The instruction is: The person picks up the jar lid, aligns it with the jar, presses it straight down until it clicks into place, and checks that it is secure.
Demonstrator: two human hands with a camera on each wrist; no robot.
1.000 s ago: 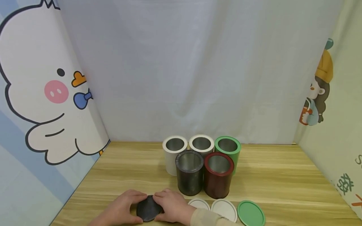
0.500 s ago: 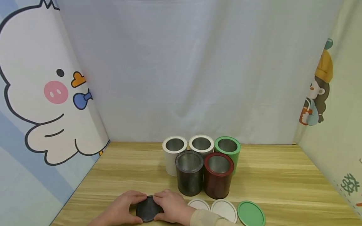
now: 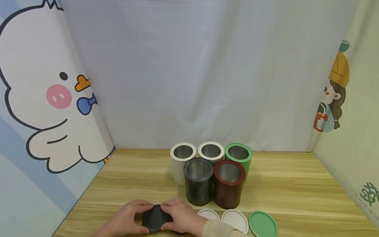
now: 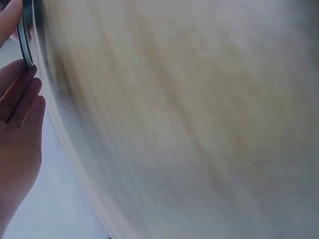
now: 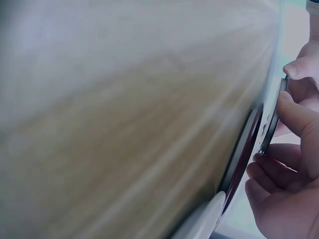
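A round black lid (image 3: 154,220) is held by its edges between both hands, low over the table's near side. My left hand (image 3: 128,218) pinches its left edge between thumb and fingers. On the opposite edge my right hand (image 3: 181,218) grips it the same way. The right wrist view shows the lid (image 5: 272,119) edge-on, raised off the tabletop, with a dark red lid (image 5: 244,154) lying beside it. That red lid is hidden by the right hand in the head view. Behind the hands stands an uncovered black can (image 3: 199,194).
Beside the black can is a dark red can (image 3: 227,196). Two white cans (image 3: 178,168) and a green can (image 3: 246,164) form the row behind, all with open tops. White lids (image 3: 235,221) and a green lid (image 3: 263,223) lie to the right, partly behind the right forearm.
Both hands keep their hold on the black lid, which has shifted very slightly and changed its tilt a little. The cans and the other lids have not moved.
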